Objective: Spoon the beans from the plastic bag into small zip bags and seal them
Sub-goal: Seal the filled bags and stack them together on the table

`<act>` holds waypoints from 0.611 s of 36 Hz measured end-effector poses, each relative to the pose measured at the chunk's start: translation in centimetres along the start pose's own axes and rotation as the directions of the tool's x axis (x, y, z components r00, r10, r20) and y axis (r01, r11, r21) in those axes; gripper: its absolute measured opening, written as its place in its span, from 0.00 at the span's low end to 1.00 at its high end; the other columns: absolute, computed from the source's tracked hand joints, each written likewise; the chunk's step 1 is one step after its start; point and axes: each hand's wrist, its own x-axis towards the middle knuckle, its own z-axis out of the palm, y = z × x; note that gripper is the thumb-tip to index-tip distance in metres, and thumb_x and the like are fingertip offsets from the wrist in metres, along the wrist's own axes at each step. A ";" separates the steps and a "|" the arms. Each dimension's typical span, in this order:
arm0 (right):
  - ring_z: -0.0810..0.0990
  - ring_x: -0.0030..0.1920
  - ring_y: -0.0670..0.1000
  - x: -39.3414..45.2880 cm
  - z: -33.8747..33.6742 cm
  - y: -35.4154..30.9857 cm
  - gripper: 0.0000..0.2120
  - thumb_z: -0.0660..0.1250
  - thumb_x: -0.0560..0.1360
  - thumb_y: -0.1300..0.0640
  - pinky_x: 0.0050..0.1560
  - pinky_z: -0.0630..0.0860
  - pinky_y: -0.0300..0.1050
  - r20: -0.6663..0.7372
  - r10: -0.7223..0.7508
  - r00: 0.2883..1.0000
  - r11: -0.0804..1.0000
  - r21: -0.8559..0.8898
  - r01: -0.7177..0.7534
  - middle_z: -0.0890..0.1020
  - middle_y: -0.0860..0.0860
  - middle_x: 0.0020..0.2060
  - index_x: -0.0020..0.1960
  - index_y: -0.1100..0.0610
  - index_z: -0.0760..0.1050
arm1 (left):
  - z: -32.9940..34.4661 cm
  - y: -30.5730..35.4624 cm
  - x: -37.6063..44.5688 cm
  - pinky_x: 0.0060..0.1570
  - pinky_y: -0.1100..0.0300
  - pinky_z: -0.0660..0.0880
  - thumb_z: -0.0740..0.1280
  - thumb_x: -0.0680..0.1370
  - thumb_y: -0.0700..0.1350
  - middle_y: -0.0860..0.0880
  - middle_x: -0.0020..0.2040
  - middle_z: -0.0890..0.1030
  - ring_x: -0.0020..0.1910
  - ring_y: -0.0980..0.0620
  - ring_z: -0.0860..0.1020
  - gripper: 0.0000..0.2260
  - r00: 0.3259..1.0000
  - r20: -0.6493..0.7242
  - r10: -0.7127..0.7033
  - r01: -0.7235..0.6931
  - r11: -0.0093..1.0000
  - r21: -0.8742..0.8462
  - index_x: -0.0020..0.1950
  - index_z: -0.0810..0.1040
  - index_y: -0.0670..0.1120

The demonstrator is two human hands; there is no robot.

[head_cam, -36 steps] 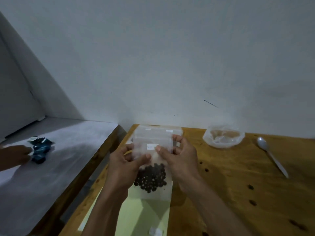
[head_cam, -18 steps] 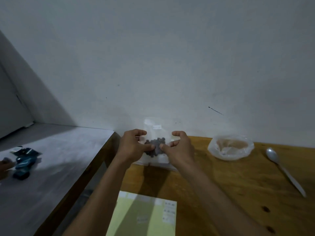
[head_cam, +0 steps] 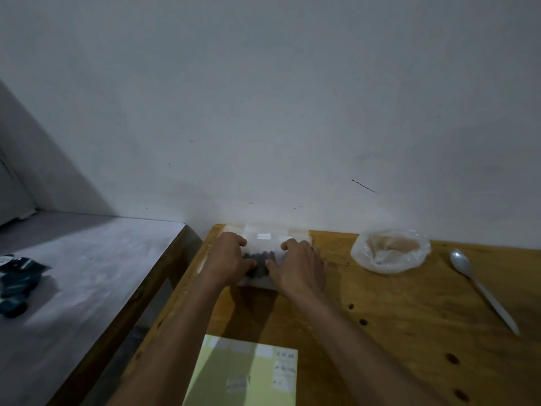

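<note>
1. Left hand (head_cam: 227, 259) reached forward with the arm outstretched, palm down, fingers curled over the left edge of the small zip bag (head_cam: 265, 244), thumb tip against it.
2. Zip bag lay flat at the far left corner of the wooden table (head_cam: 395, 317), by the wall; dark beans (head_cam: 259, 259) bunched between the two thumbs.
3. Right hand (head_cam: 298, 266) mirrored this, fingers bent onto the bag's right edge, thumb pressing beside the beans.
4. Open plastic bag (head_cam: 390, 253) sat right of the hands, spoon (head_cam: 480, 285) beyond it.
5. Half a second before, bag held raised in front of the wall; now lowered onto the table.
</note>
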 end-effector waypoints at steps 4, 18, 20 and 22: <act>0.73 0.62 0.51 -1.0 -1.1 0.8 0.20 0.69 0.76 0.43 0.59 0.74 0.48 -0.002 -0.015 1.000 0.995 0.097 0.015 0.76 0.49 0.62 0.65 0.49 0.75 | -0.3 0.9 -1.3 0.56 0.57 0.74 0.74 0.76 0.46 0.44 0.71 0.74 0.66 0.44 0.75 0.26 0.999 -0.031 0.010 -0.011 0.999 -0.032 0.72 0.73 0.44; 0.80 0.46 0.45 -7.4 -9.8 12.2 0.09 0.69 0.78 0.54 0.45 0.74 0.40 -0.095 0.001 0.995 0.991 0.130 0.011 0.83 0.46 0.47 0.57 0.55 0.82 | 4.6 6.3 -13.6 0.60 0.64 0.65 0.70 0.78 0.51 0.48 0.67 0.76 0.67 0.50 0.73 0.19 0.982 -0.110 0.155 -0.175 0.964 -0.201 0.67 0.76 0.46; 0.80 0.48 0.46 -8.0 -9.8 12.8 0.09 0.69 0.78 0.55 0.46 0.74 0.39 -0.073 0.015 0.997 0.994 0.111 -0.006 0.84 0.48 0.49 0.57 0.55 0.82 | 6.3 6.5 -14.9 0.64 0.60 0.68 0.68 0.79 0.51 0.49 0.68 0.76 0.67 0.50 0.73 0.18 0.983 -0.072 0.167 -0.178 0.965 -0.192 0.68 0.76 0.47; 0.80 0.50 0.46 -8.4 -9.5 13.2 0.10 0.68 0.79 0.54 0.48 0.74 0.38 -0.036 0.004 0.999 0.997 0.079 -0.002 0.85 0.49 0.52 0.58 0.55 0.82 | 7.7 6.4 -15.7 0.66 0.53 0.72 0.66 0.80 0.51 0.49 0.67 0.77 0.66 0.50 0.74 0.15 0.983 -0.055 0.175 -0.181 0.973 -0.147 0.65 0.77 0.48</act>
